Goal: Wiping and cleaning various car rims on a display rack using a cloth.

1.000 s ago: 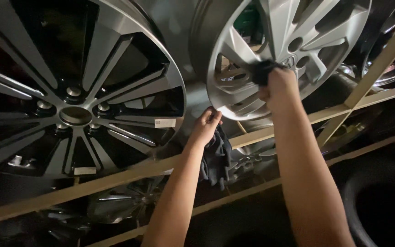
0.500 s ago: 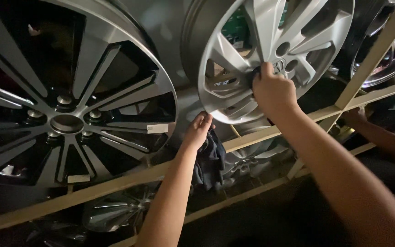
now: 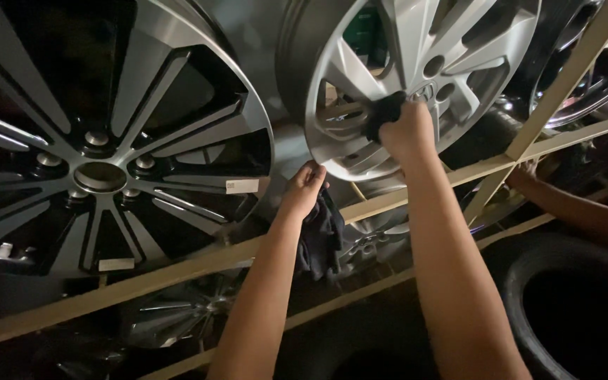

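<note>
A silver alloy wheel (image 3: 459,49) stands on a rack at the upper right. My right hand (image 3: 407,130) presses a dark cloth (image 3: 383,112) against its spokes, just left of the hub. Lower down, my left hand (image 3: 304,188) grips the bottom rim of the same wheel and holds a second dark rag (image 3: 321,239) that hangs beneath it. A large black-and-silver alloy wheel (image 3: 100,162) stands to the left of both hands.
Pale wooden rack rails (image 3: 177,271) run diagonally under the wheels, with an upright strut (image 3: 564,84) at the right. Another person's hand (image 3: 526,176) and forearm reach in from the right. A black tyre (image 3: 571,302) lies at the lower right. More wheels sit below the rail.
My right hand with its cloth has slid back along the silver wheel's spokes near the hub. Another person's arm has come into view at the right. My left hand stays on the rim.
</note>
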